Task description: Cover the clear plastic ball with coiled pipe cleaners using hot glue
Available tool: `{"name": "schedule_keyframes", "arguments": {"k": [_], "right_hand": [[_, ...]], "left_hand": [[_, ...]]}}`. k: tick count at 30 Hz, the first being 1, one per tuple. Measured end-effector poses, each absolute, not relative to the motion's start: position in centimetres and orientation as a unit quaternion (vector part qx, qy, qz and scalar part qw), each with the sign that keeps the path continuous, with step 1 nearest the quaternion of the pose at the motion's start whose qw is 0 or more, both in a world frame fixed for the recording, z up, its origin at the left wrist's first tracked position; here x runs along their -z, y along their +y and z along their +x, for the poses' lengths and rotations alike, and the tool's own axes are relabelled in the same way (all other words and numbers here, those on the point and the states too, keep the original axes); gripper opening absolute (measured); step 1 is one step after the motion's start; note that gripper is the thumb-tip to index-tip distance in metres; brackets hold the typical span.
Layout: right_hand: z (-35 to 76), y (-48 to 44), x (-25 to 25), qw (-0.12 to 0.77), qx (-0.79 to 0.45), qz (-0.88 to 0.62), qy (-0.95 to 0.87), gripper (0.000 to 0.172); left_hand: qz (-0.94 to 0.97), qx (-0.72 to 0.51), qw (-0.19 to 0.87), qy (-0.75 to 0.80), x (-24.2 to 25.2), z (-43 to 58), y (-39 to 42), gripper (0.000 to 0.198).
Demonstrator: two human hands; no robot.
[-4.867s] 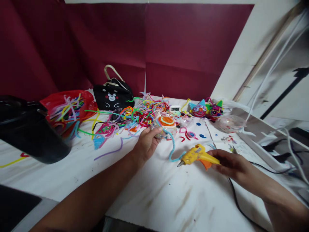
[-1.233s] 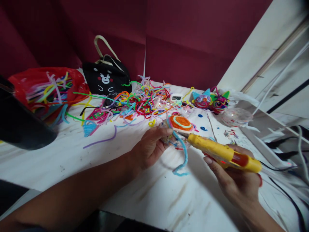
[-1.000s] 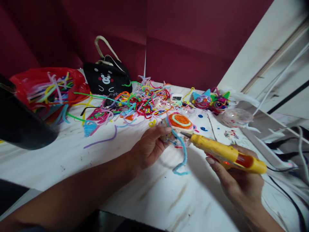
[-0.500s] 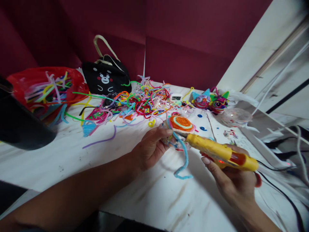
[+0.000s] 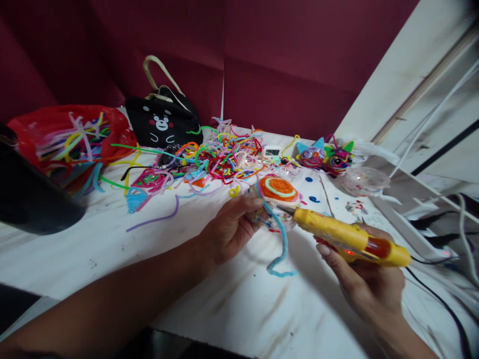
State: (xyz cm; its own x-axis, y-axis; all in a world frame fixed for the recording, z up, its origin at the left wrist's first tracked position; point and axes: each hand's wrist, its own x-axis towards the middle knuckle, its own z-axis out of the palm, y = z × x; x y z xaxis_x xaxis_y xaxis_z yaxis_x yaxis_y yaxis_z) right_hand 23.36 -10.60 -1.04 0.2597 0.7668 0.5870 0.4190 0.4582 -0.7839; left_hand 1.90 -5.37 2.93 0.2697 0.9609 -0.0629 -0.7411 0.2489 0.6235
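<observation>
My left hand (image 5: 236, 225) grips the left side of a clear plastic bowl (image 5: 258, 217) whose top bears a disc of coiled pipe cleaners (image 5: 280, 189), orange with a pale green ring. A light blue pipe cleaner (image 5: 283, 244) runs along the disc's edge and hangs down in a bend, its loose end near the table. In my right hand (image 5: 364, 281) is a yellow hot glue gun (image 5: 348, 234) with a small red light lit. The metal nozzle points left, close to the blue pipe cleaner; I cannot tell whether it touches.
Behind lies a heap of coloured pipe cleaners (image 5: 228, 154). To the left are a red bag (image 5: 71, 112), a black bear-face bag (image 5: 160, 124) and a dark container (image 5: 37, 194). Two decorated pieces (image 5: 325, 157) and a clear bowl (image 5: 365, 180) stand right. A black cord (image 5: 441, 296) trails from the gun.
The glue gun has shifted slightly right and down, drawing its nozzle back a little from the pipe cleaner. My left hand still holds the bowl in nearly the same place.
</observation>
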Motion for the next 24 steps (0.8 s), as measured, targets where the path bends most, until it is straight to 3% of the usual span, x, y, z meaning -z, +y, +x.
{"name": "schedule_keyframes", "arguments": {"k": [11, 19, 24], "right_hand": [[24.3, -10.7, 1.0, 0.620, -0.259, -0.521, -0.526, 0.051], [23.6, -10.6, 0.0, 0.599, -0.286, -0.517, -0.541, 0.038], [22.9, -10.8, -0.1, 0.590, -0.281, -0.535, -0.535, 0.034]], "left_hand": [[0.218, -0.561, 0.766, 0.227, -3.6, 1.8, -5.4, 0.009], [0.226, -0.563, 0.762, 0.225, -3.7, 1.8, -5.6, 0.014], [0.240, -0.561, 0.758, 0.229, -3.1, 2.0, -5.6, 0.006]]}}
